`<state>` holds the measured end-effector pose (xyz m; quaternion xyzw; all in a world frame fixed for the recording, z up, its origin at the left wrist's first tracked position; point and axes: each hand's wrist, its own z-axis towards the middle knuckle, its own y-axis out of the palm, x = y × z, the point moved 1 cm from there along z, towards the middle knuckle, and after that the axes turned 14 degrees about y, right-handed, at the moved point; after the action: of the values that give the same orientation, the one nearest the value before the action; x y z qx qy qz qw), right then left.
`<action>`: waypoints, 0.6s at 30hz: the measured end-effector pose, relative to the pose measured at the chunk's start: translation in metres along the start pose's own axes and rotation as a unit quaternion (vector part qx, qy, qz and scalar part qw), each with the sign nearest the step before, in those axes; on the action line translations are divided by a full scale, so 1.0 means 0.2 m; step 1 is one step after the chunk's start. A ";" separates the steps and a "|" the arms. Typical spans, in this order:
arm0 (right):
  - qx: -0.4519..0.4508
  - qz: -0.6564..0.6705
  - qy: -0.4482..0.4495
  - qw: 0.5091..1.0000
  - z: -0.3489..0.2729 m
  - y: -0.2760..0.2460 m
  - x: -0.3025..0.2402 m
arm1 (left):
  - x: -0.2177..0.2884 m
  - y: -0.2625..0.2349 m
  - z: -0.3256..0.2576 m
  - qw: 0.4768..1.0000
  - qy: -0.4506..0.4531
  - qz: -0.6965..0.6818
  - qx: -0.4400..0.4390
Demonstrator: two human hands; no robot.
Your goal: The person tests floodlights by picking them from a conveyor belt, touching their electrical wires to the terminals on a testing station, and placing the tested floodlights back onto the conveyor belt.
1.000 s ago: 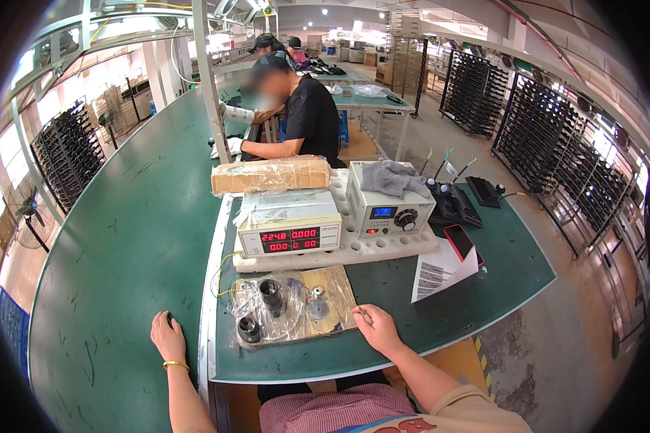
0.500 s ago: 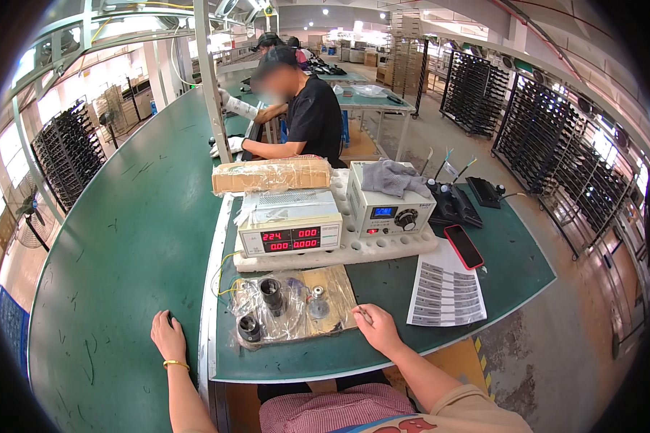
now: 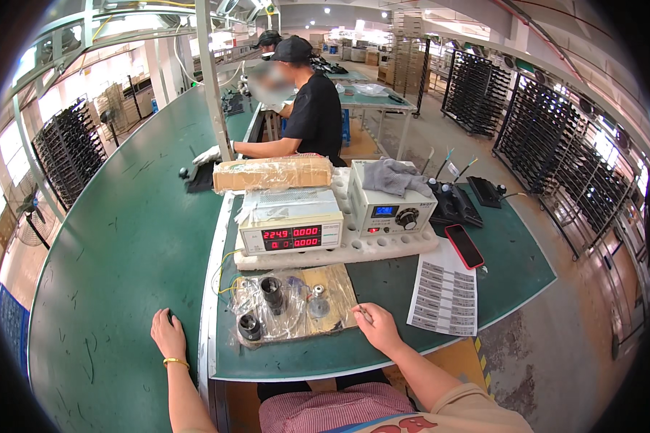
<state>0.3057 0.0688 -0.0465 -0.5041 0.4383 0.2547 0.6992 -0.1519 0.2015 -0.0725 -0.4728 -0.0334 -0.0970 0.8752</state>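
Note:
On the green work surface at the left, my left hand [image 3: 168,335] rests palm down with its fingers lying out; a small dark spot shows by the fingertips, too small to name. At the near right of a plastic-wrapped board [image 3: 334,278], my right hand [image 3: 380,329] is closed, with a small thin grey piece [image 3: 365,315] between thumb and fingers. On the board stand a taller black round socket [image 3: 272,294], a shorter black one [image 3: 249,328] and a metal stud on a round clear base [image 3: 318,307]. Neither hand touches the sockets.
Behind the board, a white meter with red digits [image 3: 290,234] and a white dial box [image 3: 393,209] stand on a pale slab [image 3: 368,249]. A printed sheet [image 3: 444,299] and a red-edged phone [image 3: 464,247] lie right. A co-worker [image 3: 314,108] sits beyond a wrapped carton [image 3: 271,173].
The co-worker's gloved hand has moved nearer, beside a dark part now lying left of the carton. The meter's red digits differ. Both my hands have stayed in place.

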 end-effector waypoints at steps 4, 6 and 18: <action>0.009 0.007 0.009 1.000 0.00 0.01 -0.01 | 0.01 -0.02 0.00 0.999 -0.013 -0.033 -0.011; 0.003 0.004 -0.001 1.000 0.00 0.01 -0.01 | 0.01 -0.03 0.01 0.999 -0.027 -0.024 -0.012; 0.027 -0.015 0.028 0.999 0.00 0.03 -0.04 | 0.00 0.28 0.55 0.987 0.077 -0.122 -0.068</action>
<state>0.2966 0.0712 -0.0420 -0.4984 0.4572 0.2181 0.7036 -0.1373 0.3226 -0.0573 -0.5144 -0.0167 -0.2415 0.8227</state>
